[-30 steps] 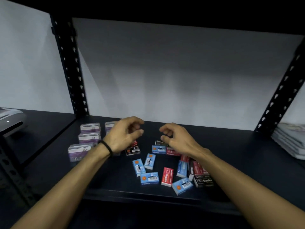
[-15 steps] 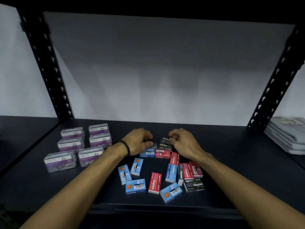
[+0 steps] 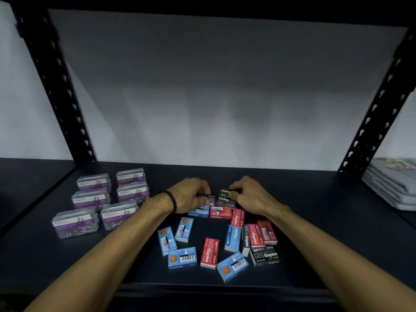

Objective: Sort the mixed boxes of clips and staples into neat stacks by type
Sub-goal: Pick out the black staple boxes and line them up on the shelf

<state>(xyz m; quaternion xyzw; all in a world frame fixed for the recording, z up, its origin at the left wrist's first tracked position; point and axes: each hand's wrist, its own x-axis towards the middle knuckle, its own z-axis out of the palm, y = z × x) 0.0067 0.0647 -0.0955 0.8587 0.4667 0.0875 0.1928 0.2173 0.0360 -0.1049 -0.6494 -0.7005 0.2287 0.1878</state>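
- Done, as far as I can judge: the paper clip boxes [image 3: 105, 200], 6 clear ones with purple labels, sit grouped at the far left of the shelf [image 3: 326, 233], some apparently stacked in 2s.
- Left: the staple boxes lie mixed at centre. The blue boxes [image 3: 182, 257], red boxes [image 3: 209, 252] and black boxes [image 3: 265, 255] are scattered flat at odd angles, none stacked by colour.
- The left hand [image 3: 191, 195] curls its fingers round a black staple box [image 3: 208, 198] at the far edge of the pile.
- The right hand [image 3: 249, 194] pinches the upper of 2 black boxes [image 3: 225, 195], seemingly starting a black stack.
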